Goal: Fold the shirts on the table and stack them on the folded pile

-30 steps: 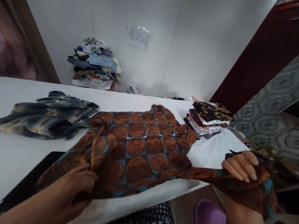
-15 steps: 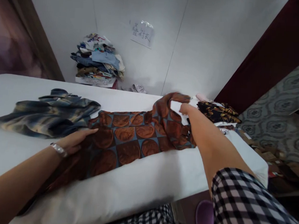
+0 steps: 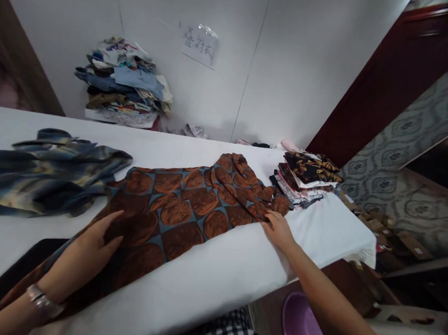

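The left hand (image 3: 84,252) is lying over the patterned brown shirt (image 3: 191,203); its thumb and index finger are standing well apart, and no fabric is showing pinched between them. The right hand (image 3: 279,231) is touching the shirt's near edge with bent fingertips; whether they are gripping the cloth, the view is not letting one tell. The shirt is spreading between both sets of fingers and beyond them, across the white table cover (image 3: 217,273). A dark flat panel (image 3: 20,266) is lying to the left of the left hand, partly under the shirt. A plaid garment (image 3: 56,172) is lying just beyond the left fingers. A folded stack (image 3: 310,175) is sitting beyond and right of the right fingertips. A purple basin (image 3: 305,324) is standing below the right forearm.
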